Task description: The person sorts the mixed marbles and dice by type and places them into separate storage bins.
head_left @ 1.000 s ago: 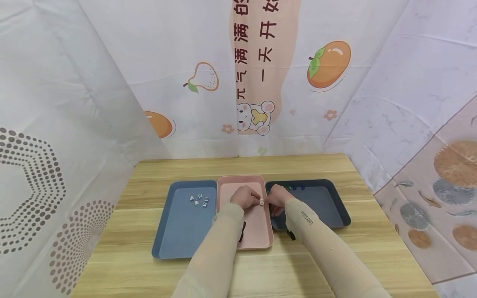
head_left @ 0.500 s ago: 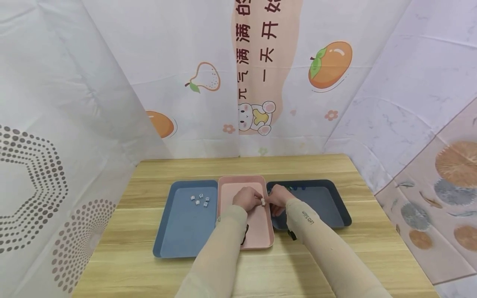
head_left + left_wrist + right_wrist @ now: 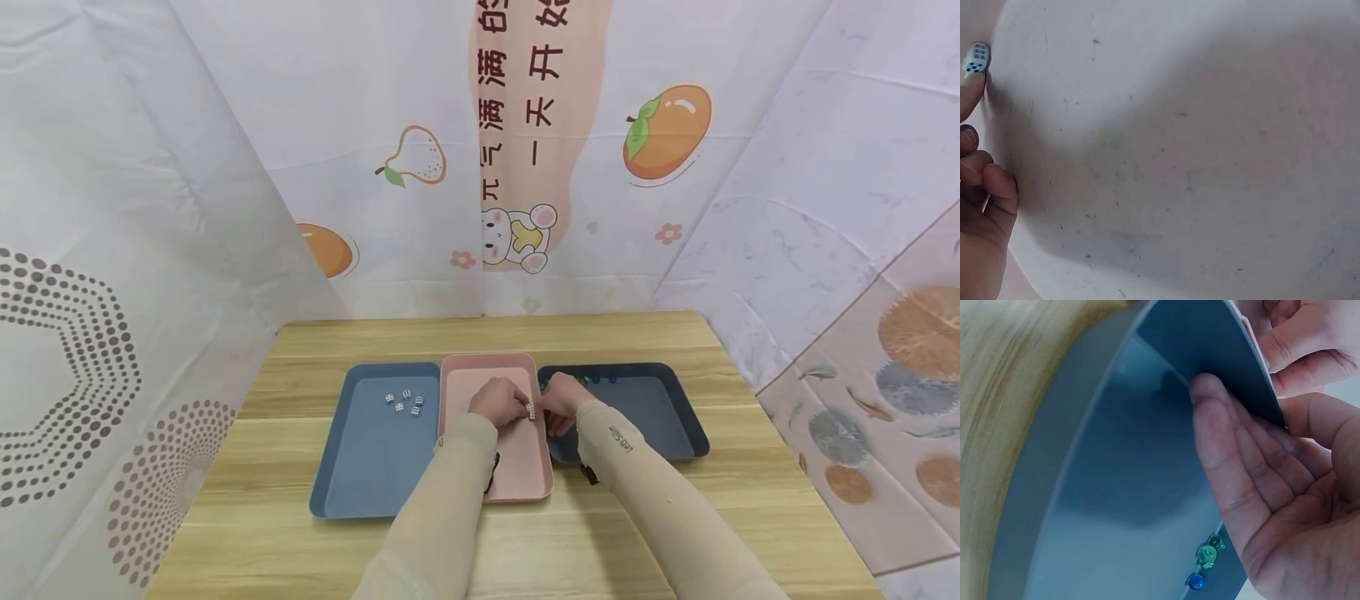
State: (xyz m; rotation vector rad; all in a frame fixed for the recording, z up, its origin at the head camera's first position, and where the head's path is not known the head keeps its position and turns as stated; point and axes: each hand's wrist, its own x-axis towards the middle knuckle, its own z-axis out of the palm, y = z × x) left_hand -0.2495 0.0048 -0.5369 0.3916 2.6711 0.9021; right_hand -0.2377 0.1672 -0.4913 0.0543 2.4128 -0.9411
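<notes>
My left hand [image 3: 498, 402] is over the pink tray [image 3: 525, 492], by its right wall. Its fingertips pinch white dice [image 3: 531, 412] with dark dots. In the left wrist view a fingertip overlaps the lower edge of the dice [image 3: 975, 59], whose dots look blue. My right hand [image 3: 561, 402] grips the left wall of the dark blue tray [image 3: 1091, 419], with fingers inside and the thumb over the rim. The right wrist view shows the left fingers [image 3: 1316, 350] close across that wall.
Left of the pink tray stands a blue tray [image 3: 360, 483] with several white dice [image 3: 399, 408]. Small shiny green [image 3: 1207, 555] and blue [image 3: 1195, 581] pieces lie along the dark tray's far side. All three trays stand side by side on a wooden table [image 3: 225, 500], with curtains around it.
The head view has shifted slightly. The left hand and the dice have moved only a little beside the tray wall; the right hand keeps its place.
</notes>
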